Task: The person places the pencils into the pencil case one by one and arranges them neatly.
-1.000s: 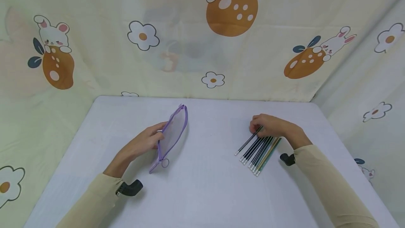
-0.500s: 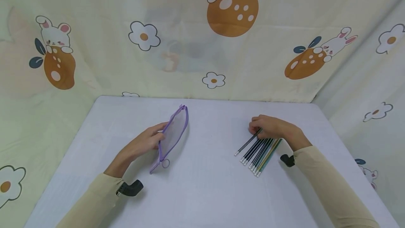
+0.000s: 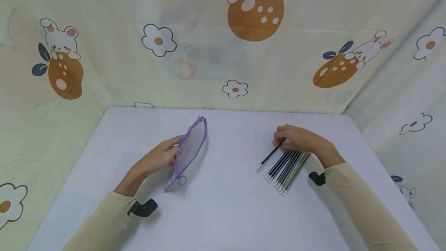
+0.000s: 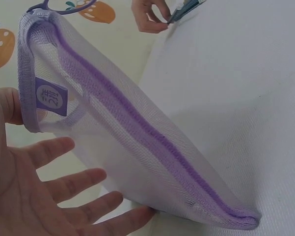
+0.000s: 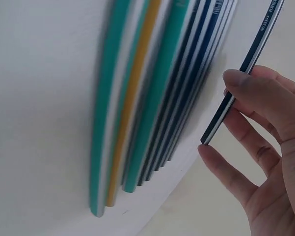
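Observation:
My left hand holds a mesh zipper pouch with purple edging on the table's left half. Its mouth faces right. In the left wrist view, the thumb goes behind the edge of the pouch and the other fingers spread along its side. On the right, my right hand pinches a dark striped pencil between thumb and fingers. The blunt end of that pencil shows in the right wrist view, close to a fingertip. Under the right hand lies a row of pencils, dark, green and yellow, white eraser ends toward me.
A white table lies under both hands. Behind it hangs a cream curtain printed with rabbits and flowers. A purple ring hangs at the near end of the pouch. Black devices stick out from both sleeves.
My right hand has shifted up very slightly, and the pinched pencil has moved a little left, away from the row. The left hand and the pouch stay where they were.

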`<state>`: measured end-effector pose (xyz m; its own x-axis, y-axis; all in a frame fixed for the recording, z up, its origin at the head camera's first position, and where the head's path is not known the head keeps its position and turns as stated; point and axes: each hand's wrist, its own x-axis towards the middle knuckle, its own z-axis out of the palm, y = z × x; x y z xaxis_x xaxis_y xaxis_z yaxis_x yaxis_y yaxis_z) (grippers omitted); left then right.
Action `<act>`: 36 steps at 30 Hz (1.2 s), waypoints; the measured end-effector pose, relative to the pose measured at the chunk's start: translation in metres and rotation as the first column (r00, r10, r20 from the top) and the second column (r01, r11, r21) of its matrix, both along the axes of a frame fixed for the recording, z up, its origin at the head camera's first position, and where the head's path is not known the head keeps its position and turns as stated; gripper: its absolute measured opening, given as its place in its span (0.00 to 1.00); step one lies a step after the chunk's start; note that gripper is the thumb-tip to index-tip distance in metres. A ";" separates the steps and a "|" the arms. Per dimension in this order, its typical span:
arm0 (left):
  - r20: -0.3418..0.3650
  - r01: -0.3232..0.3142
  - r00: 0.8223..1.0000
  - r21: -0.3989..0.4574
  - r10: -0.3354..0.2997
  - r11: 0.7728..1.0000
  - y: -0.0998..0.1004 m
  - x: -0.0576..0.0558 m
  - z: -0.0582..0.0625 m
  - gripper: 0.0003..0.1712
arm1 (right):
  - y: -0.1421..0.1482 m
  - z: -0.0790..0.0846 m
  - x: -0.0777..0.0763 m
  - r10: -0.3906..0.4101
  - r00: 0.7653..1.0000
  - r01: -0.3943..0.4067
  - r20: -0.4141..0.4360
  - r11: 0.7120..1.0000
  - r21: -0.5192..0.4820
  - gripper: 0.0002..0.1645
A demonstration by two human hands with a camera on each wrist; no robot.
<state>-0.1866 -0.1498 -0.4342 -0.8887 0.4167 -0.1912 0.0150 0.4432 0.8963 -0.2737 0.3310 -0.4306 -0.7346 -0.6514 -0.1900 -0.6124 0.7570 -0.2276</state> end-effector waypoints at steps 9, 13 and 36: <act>-0.012 -0.002 1.000 -0.012 0.002 1.000 0.000 -0.001 0.000 0.36 | -0.008 0.007 -0.002 0.007 0.999 -0.010 -0.039 0.998 -0.062 0.16; -0.013 -0.004 1.000 -0.015 0.004 1.000 -0.001 -0.001 0.000 0.36 | -0.017 0.015 -0.001 0.043 0.994 -0.052 -0.100 0.995 -0.089 0.16; 0.006 -0.018 1.000 0.002 0.018 1.000 -0.004 -0.003 0.000 0.36 | -0.066 0.042 0.003 0.046 0.956 -0.093 -0.291 0.984 -0.150 0.12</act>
<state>-0.1891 -0.1533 -0.4339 -0.8947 0.4012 -0.1961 0.0014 0.4417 0.8972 -0.2705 0.2647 -0.3890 -0.6944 -0.7075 0.1313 -0.7194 0.6781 -0.1505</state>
